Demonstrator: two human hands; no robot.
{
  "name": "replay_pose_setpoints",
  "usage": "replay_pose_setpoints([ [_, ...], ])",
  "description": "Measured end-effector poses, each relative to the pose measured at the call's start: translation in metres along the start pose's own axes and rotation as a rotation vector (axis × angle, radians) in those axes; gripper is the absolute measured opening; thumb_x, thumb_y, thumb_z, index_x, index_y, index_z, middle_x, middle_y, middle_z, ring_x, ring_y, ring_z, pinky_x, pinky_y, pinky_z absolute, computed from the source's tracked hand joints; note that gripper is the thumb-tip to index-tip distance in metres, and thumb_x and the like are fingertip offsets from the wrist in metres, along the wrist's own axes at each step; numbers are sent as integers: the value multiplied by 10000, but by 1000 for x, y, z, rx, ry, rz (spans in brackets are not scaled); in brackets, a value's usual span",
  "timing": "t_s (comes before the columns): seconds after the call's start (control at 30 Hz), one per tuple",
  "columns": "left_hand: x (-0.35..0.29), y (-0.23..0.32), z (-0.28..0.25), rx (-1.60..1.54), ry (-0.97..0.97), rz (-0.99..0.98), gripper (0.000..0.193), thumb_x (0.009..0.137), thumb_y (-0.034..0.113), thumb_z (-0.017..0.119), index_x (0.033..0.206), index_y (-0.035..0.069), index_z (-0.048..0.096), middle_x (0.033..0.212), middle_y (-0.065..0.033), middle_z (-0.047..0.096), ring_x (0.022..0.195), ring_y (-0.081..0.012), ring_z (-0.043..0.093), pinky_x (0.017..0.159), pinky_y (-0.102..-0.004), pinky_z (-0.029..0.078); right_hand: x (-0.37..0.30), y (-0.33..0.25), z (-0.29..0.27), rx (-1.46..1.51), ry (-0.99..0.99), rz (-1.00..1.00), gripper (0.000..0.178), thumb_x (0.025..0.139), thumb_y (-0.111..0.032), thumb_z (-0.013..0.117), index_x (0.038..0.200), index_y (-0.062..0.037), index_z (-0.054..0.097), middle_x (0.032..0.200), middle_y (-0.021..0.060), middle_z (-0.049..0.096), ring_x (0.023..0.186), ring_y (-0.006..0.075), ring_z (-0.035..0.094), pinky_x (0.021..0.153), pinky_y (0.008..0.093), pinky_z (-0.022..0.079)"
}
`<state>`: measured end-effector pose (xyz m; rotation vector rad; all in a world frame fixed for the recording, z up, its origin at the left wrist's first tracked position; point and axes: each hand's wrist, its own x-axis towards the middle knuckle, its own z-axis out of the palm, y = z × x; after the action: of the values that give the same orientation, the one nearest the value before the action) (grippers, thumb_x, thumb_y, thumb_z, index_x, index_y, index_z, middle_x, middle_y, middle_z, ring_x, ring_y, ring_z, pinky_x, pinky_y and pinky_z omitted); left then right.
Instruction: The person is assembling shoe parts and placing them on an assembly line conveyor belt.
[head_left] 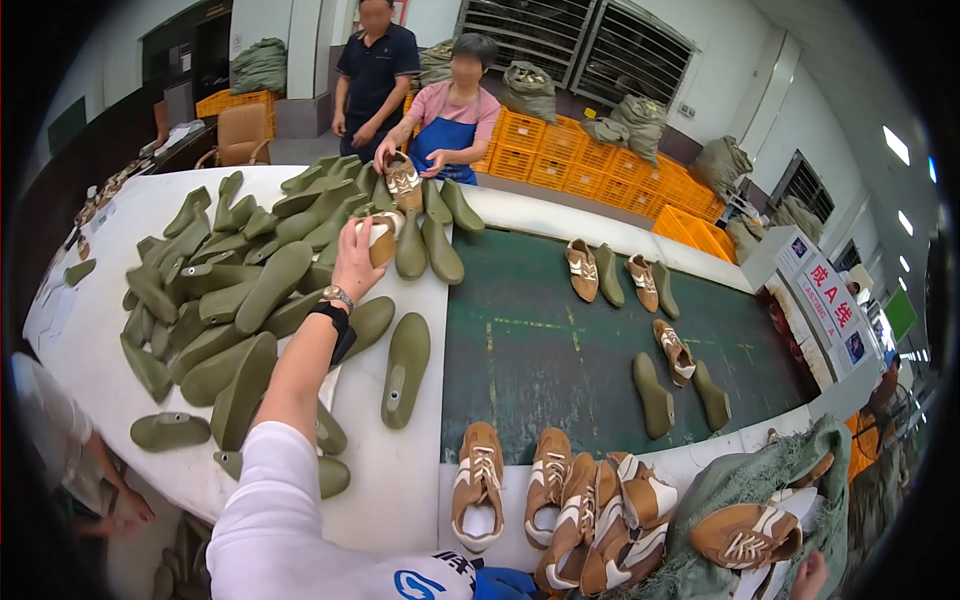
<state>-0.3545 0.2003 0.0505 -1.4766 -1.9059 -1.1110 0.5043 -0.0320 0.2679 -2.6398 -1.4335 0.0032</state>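
Nearest, at the lower right, only a few fingertips of the wearer's right hand (810, 577) showed beside a green woven sack (775, 460); whether they were apart or together could not be told. A tan lace-up shoe with white stripes (735, 535) lay tilted at the sack's open mouth. To its left, similar tan shoes (478, 470) crowded the table's near edge, some overlapping.

Beyond them, a dark green conveyor belt (540, 380) carried three more such shoes and four olive-green, foot-shaped lasts (653, 397). Left of the belt, a white tabletop (395, 460) bore a large, jumbled heap of lasts (275, 285). The wearer's left arm stretched over it, and the left hand (355, 260) had its fingers clamped on a tan-and-white shoe (384, 250) at the heap's right side. The step in hand seemed to be handling single shoes among the lasts; a next move would call for a firm hold, clear of the lasts crowded around.

Across the table, a co-worker in a blue apron (450, 140) held another tan shoe (402, 180). Farther back stood stacked orange plastic crates (560, 150), topped with bulging grey-green sacks (640, 125); their contents could not be made out.
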Motion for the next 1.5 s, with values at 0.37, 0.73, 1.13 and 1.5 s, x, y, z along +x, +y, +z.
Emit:
replay_pose_setpoints([
  [0.37, -38, -6, 79, 190, -910, -218, 606, 732, 400, 656, 1253, 137, 494, 1311, -122, 430, 1263, -333, 348, 987, -478, 373, -62, 70, 46, 286, -223, 247, 583, 906, -274, 531, 1365, 26, 334, 1350, 172, 429, 1221, 249, 406, 1016, 329, 311],
  [0.73, -10, 274, -5, -604, -621, 595, 360, 771, 174, 658, 1091, 26, 585, 1121, -164, 586, 1061, -318, 544, 928, -392, 429, -86, 142, 50, 1118, -125, 106, 461, 710, -34, 594, 1161, 45, 542, 1025, 60, 615, 880, 137, 578, 786, 257, 466],
  [1.13, -101, 583, -158, -1622, -1333, 698, 544, 817, 206, 656, 1277, -2, 455, 1171, -168, 573, 1084, -229, 560, 911, -335, 455, -136, 61, 5, 1935, 236, -154, 388, 885, -57, 511, 1256, 20, 428, 1197, 141, 554, 1039, 219, 584, 896, 345, 488],
  [1.5, -103, 626, -161, -2141, -1739, 209, 972, 804, 272, 682, 1448, 100, -25, 1406, -130, 320, 1258, -226, 379, 1035, -370, 332, -136, -27, -8, 1413, 476, -410, 351, 810, 34, 616, 1138, 50, 493, 1107, 95, 567, 1013, 128, 550, 874, 257, 444],
])
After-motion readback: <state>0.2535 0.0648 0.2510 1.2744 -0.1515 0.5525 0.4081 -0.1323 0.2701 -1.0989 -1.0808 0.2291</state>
